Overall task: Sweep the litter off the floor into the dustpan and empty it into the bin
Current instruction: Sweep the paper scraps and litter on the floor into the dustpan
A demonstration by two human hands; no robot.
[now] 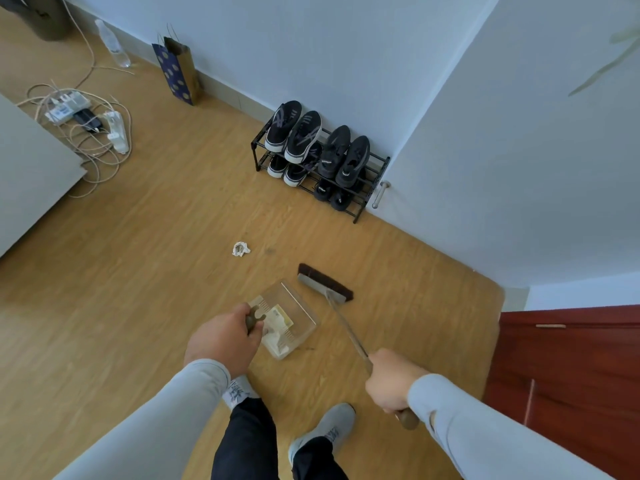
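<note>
My left hand (221,337) grips the dark handle of a clear plastic dustpan (294,306), which rests low over the wooden floor with several paper scraps (278,320) inside. My right hand (391,382) is closed around the long handle of a broom. The broom head (323,282), grey with dark bristles, sits on the floor just right of and beyond the dustpan's mouth. A crumpled white paper ball (240,249) lies on the floor farther out, left of the broom head. No bin is in sight.
A black shoe rack (360,209) with dark sneakers stands against the far wall. Power strips and tangled cables (90,123) lie at the left beside a white panel. A blue paper bag (176,71) and a plastic bottle (112,43) lean on the wall. A red door (571,372) is at the right.
</note>
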